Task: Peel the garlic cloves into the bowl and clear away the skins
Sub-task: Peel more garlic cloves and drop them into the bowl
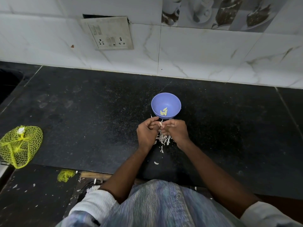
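A small blue bowl (pixel 166 102) stands on the black counter with a few peeled yellowish cloves (pixel 163 111) at its bottom. Just in front of it my left hand (pixel 146 131) and my right hand (pixel 176 130) meet, fingers curled, and pinch one pale garlic clove (pixel 160 124) between their fingertips. Under and between the hands lies a heap of white garlic skins (pixel 163 138). Stray skins (pixel 156 163) lie nearer to me on the counter.
A yellow mesh bag (pixel 19 145) lies at the counter's left edge, with a scrap of yellow mesh (pixel 65 175) near the front edge. The tiled wall with a socket plate (pixel 108 34) rises behind the counter. A dark sink recess (pixel 8 84) sits far left.
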